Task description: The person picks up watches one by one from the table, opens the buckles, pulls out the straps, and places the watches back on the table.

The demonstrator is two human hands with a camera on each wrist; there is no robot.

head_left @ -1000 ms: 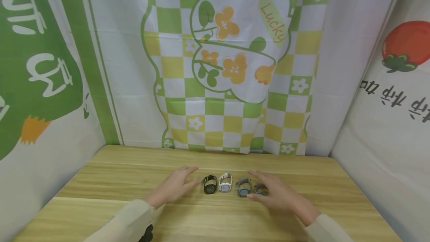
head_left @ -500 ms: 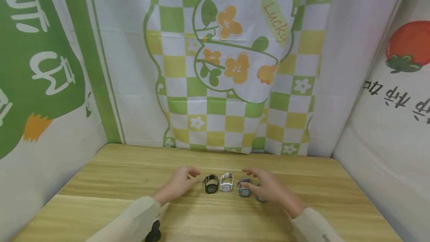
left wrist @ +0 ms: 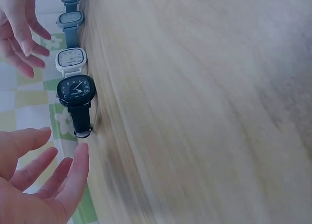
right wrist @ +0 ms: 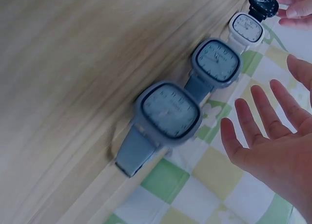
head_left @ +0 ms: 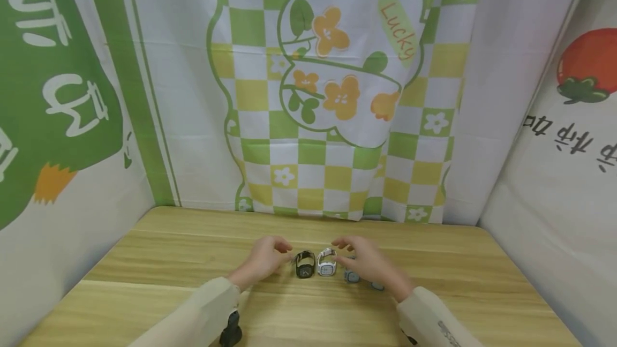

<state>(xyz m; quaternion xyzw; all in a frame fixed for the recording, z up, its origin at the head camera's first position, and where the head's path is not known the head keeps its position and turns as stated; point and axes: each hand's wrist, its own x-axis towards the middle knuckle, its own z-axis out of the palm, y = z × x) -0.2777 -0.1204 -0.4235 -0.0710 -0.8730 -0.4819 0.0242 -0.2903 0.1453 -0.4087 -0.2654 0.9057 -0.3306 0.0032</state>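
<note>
Four wristwatches would be several: a black watch (head_left: 305, 271), a white watch (head_left: 326, 270) and two blue-grey watches (right wrist: 171, 111) stand in a row on the table, straps looped behind their faces. My left hand (head_left: 264, 258) is beside the black watch, its loosely bent fingers near the strap and holding nothing; the left wrist view shows a gap between fingertips and strap. My right hand (head_left: 368, 264) hovers over the blue-grey pair, partly hiding them in the head view. Its thumb and fingertips reach toward the white watch, and the right wrist view shows the fingers spread with nothing in them.
The wooden table (head_left: 183, 304) meets a hanging green-and-yellow checked cloth (head_left: 308, 175) at its back edge. Printed cloths (head_left: 544, 202) hang on both sides. A dark device (head_left: 231, 331) sits at the left sleeve.
My right hand has moved left, from over the blue-grey watches toward the white one. My left hand has shifted slightly right, its fingers more bent. The watches keep their row.
</note>
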